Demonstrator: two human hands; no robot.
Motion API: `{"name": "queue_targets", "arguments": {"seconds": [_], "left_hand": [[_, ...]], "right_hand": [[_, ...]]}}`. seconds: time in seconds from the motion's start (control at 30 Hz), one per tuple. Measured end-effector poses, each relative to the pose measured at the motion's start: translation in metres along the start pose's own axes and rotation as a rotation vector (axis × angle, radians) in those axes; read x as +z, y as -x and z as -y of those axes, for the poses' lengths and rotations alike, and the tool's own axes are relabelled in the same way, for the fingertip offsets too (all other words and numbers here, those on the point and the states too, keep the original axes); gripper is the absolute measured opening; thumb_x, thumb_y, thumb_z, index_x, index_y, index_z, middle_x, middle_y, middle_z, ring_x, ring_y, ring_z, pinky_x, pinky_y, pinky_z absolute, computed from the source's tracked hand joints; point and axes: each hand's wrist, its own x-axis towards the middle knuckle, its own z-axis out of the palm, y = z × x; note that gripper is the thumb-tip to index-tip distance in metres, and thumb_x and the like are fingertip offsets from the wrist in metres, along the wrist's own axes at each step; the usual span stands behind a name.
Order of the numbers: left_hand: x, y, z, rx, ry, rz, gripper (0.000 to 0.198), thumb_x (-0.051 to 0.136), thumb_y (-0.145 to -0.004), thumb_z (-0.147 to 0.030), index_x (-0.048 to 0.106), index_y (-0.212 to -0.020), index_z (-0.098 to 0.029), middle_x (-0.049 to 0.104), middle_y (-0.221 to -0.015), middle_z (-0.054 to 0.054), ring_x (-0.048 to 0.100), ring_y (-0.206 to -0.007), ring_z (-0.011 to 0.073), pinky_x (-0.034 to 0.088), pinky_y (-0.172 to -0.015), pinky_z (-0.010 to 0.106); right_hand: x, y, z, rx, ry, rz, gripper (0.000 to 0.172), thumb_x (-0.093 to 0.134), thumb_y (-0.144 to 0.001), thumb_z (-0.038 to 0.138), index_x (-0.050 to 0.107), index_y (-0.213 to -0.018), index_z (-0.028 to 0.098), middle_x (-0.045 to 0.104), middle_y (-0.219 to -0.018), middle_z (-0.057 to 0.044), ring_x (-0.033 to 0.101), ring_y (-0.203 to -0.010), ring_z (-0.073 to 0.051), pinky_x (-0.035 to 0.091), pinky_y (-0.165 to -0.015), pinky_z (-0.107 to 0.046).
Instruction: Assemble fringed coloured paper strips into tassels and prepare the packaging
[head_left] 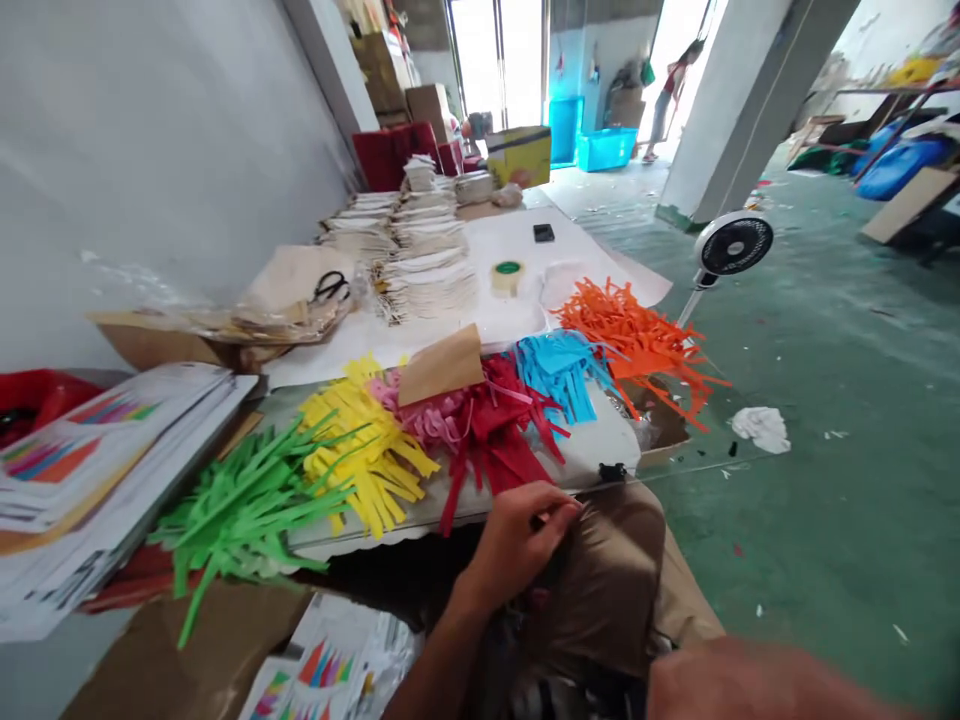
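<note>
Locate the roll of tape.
In the head view, the roll of tape sits on white paper, upper centre, left of the orange paper strips and beyond the blue paper strips.

Long worktable [427, 515] | white paper sheet [577, 240] | colored paper fringes [360, 450] | tape roll [507, 277] | stacked paper bundles [427, 270]

This is a small production workshop, shown by the green-painted concrete floor [817, 400], heaps of bright cut yellow, red and green strips [360, 450] and stacks of printed sheets [105, 470] on a long worktable, brown cardboard cartons [384, 70], and a white pedestal fan [733, 245].
</note>
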Motion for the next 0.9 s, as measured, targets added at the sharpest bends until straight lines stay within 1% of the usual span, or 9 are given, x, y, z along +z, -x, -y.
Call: {"name": "queue_targets", "arguments": {"seconds": [0.07, 0.1, 0.2, 0.3, 0.43, 0.57, 0.67, 0.77, 0.9], "left_hand": [[-0.025, -0.011, -0.001, 0.053, -0.217, -0.115, 0.022, 0.061, -0.103, -0.036, 0.078, -0.100, -0.022, 0.080, -0.100, 0.007, 0.073, -0.094, 0.0219, 0.057, -0.087, 0.036], [-0.036, -0.017, 0.001, 0.091, -0.341, -0.155, 0.021, 0.060, -0.103, -0.035, 0.077, -0.104, -0.022, 0.079, -0.105, 0.008, 0.072, -0.101, 0.0234, 0.056, -0.093, 0.039], [-0.063, -0.038, 0.020, 0.194, -0.692, -0.203, 0.023, 0.060, -0.101, -0.026, 0.076, -0.119, -0.022, 0.076, -0.124, 0.010, 0.065, -0.123, 0.0290, 0.047, -0.113, 0.050], [-0.082, -0.057, 0.047, 0.218, -0.919, -0.145, 0.043, 0.057, -0.099, -0.018, 0.066, -0.141, -0.021, 0.068, -0.144, 0.012, 0.055, -0.140, 0.0334, 0.036, -0.123, 0.058], [-0.102, -0.077, 0.071, 0.237, -1.045, -0.115, 0.045, 0.047, -0.101, -0.016, 0.069, -0.139, -0.023, 0.071, -0.141, 0.012, 0.060, -0.135, 0.0321, 0.037, -0.122, 0.059], [-0.115, -0.089, 0.072, 0.255, -1.091, -0.139, 0.046, 0.050, -0.093, -0.012, 0.075, -0.130, -0.024, 0.076, -0.131, 0.012, 0.065, -0.127, 0.0345, 0.041, -0.117, 0.060], [-0.107, -0.086, 0.050, 0.307, -1.066, -0.114, 0.052, 0.059, -0.079, -0.011, 0.076, -0.126, -0.026, 0.077, -0.129, 0.009, 0.063, -0.128, 0.0363, 0.043, -0.116, 0.059], [-0.081, -0.086, 0.015, 0.365, -1.007, -0.174, 0.054, 0.064, -0.078, -0.011, 0.075, -0.128, -0.028, 0.076, -0.127, 0.008, 0.061, -0.125, 0.0366, 0.047, -0.109, 0.056], [-0.032, -0.112, -0.015, 0.507, -0.784, -0.084, 0.043, 0.064, -0.084, -0.007, 0.076, -0.120, -0.029, 0.077, -0.120, 0.005, 0.062, -0.119, 0.0300, 0.050, -0.107, 0.049]], "right_hand": [[-0.006, -0.010, 0.003, -0.041, -0.036, 0.056, 0.007, 0.076, -0.076, 0.063, 0.079, -0.083, 0.062, 0.078, -0.078, 0.010, 0.072, -0.055, -0.021, 0.051, -0.034, -0.028], [-0.008, -0.012, 0.005, -0.051, -0.059, 0.040, 0.008, 0.077, -0.076, 0.058, 0.079, -0.084, 0.061, 0.077, -0.074, 0.008, 0.071, -0.054, -0.021, 0.051, -0.035, -0.029], [-0.007, -0.006, 0.010, -0.045, -0.136, -0.182, 0.011, 0.081, -0.078, 0.044, 0.080, -0.087, 0.050, 0.074, -0.069, 0.003, 0.069, -0.056, -0.022, 0.054, -0.043, -0.032], [-0.011, -0.002, 0.005, 0.023, -0.093, -0.415, 0.006, 0.079, -0.087, 0.038, 0.074, -0.084, 0.036, 0.071, -0.070, 0.001, 0.068, -0.064, -0.020, 0.056, -0.054, -0.032], [-0.036, -0.008, -0.035, 0.085, 0.174, -0.499, 0.022, 0.067, -0.099, 0.039, 0.067, -0.081, 0.026, 0.071, -0.076, 0.000, 0.067, -0.068, -0.018, 0.055, -0.063, -0.030], [-0.080, -0.014, -0.100, 0.100, 0.601, -0.586, 0.022, 0.057, -0.105, 0.036, 0.067, -0.089, 0.024, 0.073, -0.086, -0.003, 0.069, -0.078, -0.020, 0.056, -0.071, -0.032], [-0.122, -0.020, -0.145, 0.182, 1.096, -0.565, 0.023, 0.051, -0.106, 0.027, 0.073, -0.101, 0.022, 0.077, -0.101, -0.008, 0.072, -0.090, -0.022, 0.054, -0.076, -0.033], [-0.157, -0.033, -0.178, 0.232, 1.235, -0.513, 0.025, 0.054, -0.103, 0.020, 0.076, -0.115, 0.019, 0.077, -0.118, -0.013, 0.070, -0.102, -0.026, 0.051, -0.082, -0.037], [-0.179, -0.055, -0.198, 0.229, 1.288, -0.431, 0.035, 0.053, -0.100, 0.011, 0.073, -0.128, 0.017, 0.071, -0.135, -0.017, 0.063, -0.113, -0.030, 0.044, -0.093, -0.044]]}}
